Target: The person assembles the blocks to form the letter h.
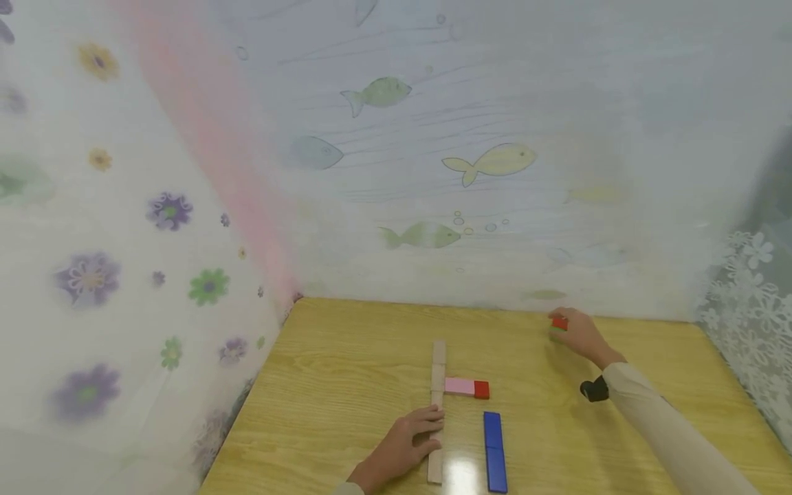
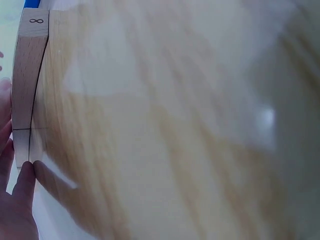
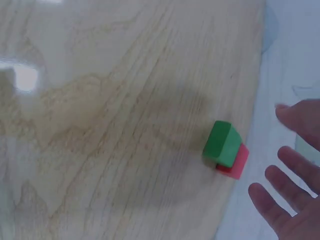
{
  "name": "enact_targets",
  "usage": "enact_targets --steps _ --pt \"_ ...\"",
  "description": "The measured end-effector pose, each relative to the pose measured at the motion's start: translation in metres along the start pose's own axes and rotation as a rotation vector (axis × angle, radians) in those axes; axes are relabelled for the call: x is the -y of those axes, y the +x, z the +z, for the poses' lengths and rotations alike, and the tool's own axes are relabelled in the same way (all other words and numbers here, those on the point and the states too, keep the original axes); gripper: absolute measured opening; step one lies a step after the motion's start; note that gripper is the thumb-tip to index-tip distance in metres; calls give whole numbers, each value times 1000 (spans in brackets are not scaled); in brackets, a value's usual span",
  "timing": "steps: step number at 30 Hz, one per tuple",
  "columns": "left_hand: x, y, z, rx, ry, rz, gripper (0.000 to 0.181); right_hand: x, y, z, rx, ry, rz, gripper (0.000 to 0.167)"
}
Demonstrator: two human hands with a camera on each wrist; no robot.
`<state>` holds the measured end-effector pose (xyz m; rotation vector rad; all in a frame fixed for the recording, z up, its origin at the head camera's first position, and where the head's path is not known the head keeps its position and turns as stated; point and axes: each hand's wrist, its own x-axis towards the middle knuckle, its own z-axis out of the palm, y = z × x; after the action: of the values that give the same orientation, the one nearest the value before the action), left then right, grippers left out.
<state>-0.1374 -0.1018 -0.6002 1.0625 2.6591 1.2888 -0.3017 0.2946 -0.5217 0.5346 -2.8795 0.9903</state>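
Note:
A straight row of plain wooden blocks (image 1: 438, 354) lies on the table, and my left hand (image 1: 405, 440) rests against its lower half with fingertips touching the wood. In the left wrist view, one wooden block (image 2: 37, 21) bears a figure 8. My right hand (image 1: 578, 335) is at the table's far right, fingers spread beside a green block (image 3: 222, 143) and a red block (image 3: 239, 162). The right wrist view shows a gap between those fingers and the two blocks. A pink block (image 1: 460, 386) and another red block (image 1: 482, 390) extend rightward from the wooden row.
Two dark blue blocks (image 1: 494, 450) lie end to end, right of the wooden row. The wooden table (image 1: 346, 364) meets a fish-patterned curtain (image 1: 495, 275) at its back edge and a flowered curtain (image 1: 148, 344) at left. Lacy white fabric (image 1: 755, 289) hangs at right.

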Motion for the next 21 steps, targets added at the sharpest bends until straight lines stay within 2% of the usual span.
enact_targets --steps 3,6,11,15,19,21 --pt "0 0 1 -1 2 4 34 -6 3 1 15 -4 2 36" --pt "0 0 1 0 2 0 34 -11 5 3 70 4 1 39" --pt "1 -2 2 -6 6 -16 34 -17 10 9 140 -98 -41 45" --pt "1 -2 1 -13 5 -20 34 -19 9 13 113 -186 -25 38" --pt "1 -2 1 -10 -5 -20 34 -23 3 14 84 -251 2 19" --pt "0 -2 1 -8 -10 -23 34 -26 -1 14 66 -267 6 15"
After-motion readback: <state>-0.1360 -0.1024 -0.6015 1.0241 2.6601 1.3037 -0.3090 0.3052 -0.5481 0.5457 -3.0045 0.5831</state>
